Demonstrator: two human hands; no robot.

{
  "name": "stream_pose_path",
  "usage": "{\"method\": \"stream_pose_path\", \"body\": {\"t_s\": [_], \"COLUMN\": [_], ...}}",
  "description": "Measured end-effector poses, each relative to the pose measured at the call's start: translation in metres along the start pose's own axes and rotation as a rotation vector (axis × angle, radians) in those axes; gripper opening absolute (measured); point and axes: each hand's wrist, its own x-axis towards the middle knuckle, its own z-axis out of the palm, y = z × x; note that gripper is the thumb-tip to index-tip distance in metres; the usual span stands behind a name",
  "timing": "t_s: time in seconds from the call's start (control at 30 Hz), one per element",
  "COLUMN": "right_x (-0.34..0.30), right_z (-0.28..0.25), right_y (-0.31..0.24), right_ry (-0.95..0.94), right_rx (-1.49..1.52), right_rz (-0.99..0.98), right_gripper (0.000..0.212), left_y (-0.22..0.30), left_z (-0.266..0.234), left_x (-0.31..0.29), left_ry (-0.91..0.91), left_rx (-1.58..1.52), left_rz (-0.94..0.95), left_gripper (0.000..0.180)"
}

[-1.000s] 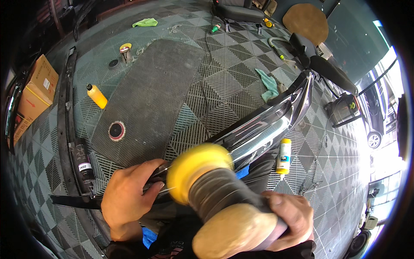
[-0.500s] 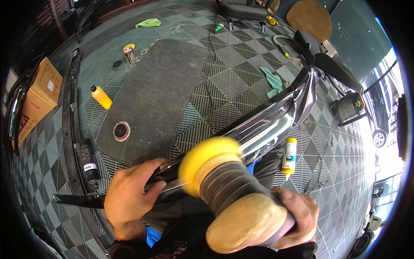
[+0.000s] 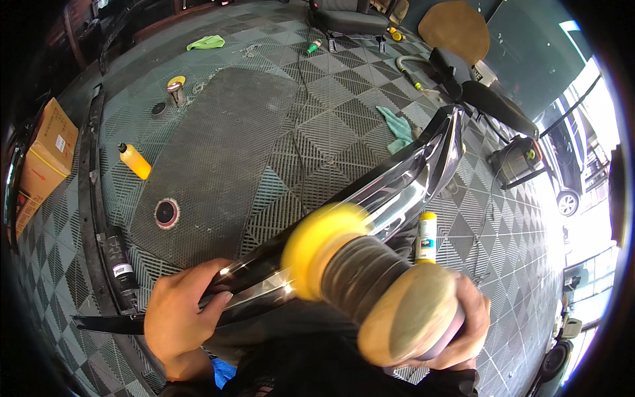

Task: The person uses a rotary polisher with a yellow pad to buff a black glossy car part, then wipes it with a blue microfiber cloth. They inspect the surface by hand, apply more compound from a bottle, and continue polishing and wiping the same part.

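At left of the frame, cardboard box (image 3: 49, 149), and orange bottle (image 3: 135, 163) beside a dark mat (image 3: 211, 152); right of centre, teal cloth (image 3: 395, 130) and white bottle (image 3: 426, 238), both near the long panel (image 3: 417, 182), lower left to upper right, partly hidden behind the polisher (image 3: 370, 278). At lower left, closed on the panel's edge, thumb opposite fingers: left hand (image 3: 182, 308). At lower right, wrapped around the polisher's end: right hand (image 3: 466, 317). Glossy black curves along the panel; round yellow pad (image 3: 324, 251), blurred.

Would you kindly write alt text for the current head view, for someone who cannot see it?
A right hand holds a polisher, its yellow pad blurred, over a long glossy black panel gripped by the left hand. A dark mat and yellow bottle are on the patterned floor.
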Motion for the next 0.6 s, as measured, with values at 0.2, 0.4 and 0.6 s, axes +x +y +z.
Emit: {"method": "stream_pose_path", "body": {"t_s": [0.2,0.4,0.6], "right_x": [-0.016,-0.016,-0.004], "right_z": [0.005,0.000,0.004], "right_y": [0.011,0.016,-0.008], "right_ry": [0.428,0.342,0.226], "right_rx": [0.176,0.203,0.120], "right_rz": [0.439,0.361,0.401], "right_gripper": [0.130,0.128,0.100], "left_y": [-0.003,-0.002,0.000], "left_z": [0.004,0.002,0.005], "left_x": [0.000,0.000,-0.004], "left_ry": [0.017,0.006,0.037], "left_rx": [-0.026,-0.016,0.023], "left_rz": [0.014,-0.004,0.015], "left_gripper": [0.043,0.042,0.040]}}
